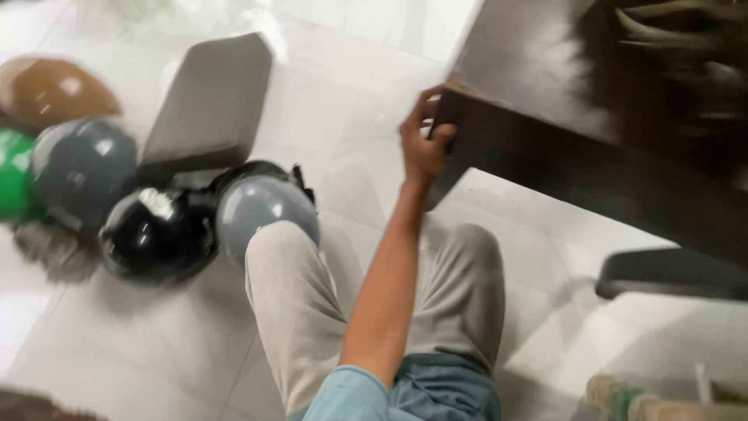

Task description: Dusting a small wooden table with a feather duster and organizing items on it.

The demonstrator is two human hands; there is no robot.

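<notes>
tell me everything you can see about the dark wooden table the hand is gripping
The dark wooden table fills the upper right, blurred by motion. Its top looks smooth and slightly glossy, above a deep, darker side panel. One hand grips its near corner, fingers curled over the edge; which hand it is cannot be told. Something brownish and blurred lies on its far right. Pale floor tiles lie beneath.

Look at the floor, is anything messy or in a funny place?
Yes. Several helmets lie heaped on the white tiled floor beside a grey cushion, not stored anywhere. One hand grips the corner of the dark table.
</notes>
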